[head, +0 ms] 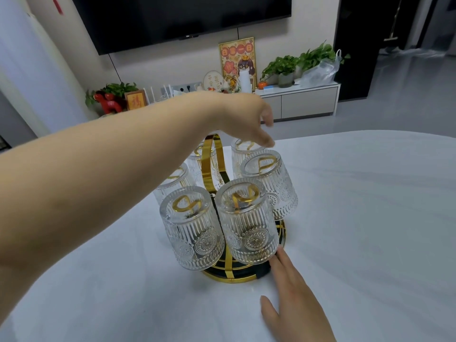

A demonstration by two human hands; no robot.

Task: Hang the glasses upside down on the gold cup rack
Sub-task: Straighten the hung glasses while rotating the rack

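The gold cup rack [217, 154] stands on the white table, with a tall loop handle and a round gold-rimmed base [237, 277]. Several ribbed clear glasses hang upside down on its gold pegs, among them the front left glass [192, 230], the front right glass [246, 223] and the right glass [269, 181]. My left hand [244, 117] reaches over the top of the rack, fingers loosely apart and pointing down above the far right glass [244, 149], holding nothing. My right hand [291, 299] lies flat on the table, fingertips touching the base's front right rim.
The white table [357, 218] spreads around the rack. Behind it, a low white cabinet [303, 99] carries plants, a framed picture and a plastic bag under a wall-mounted television [177, 18]. Grey floor lies to the right.
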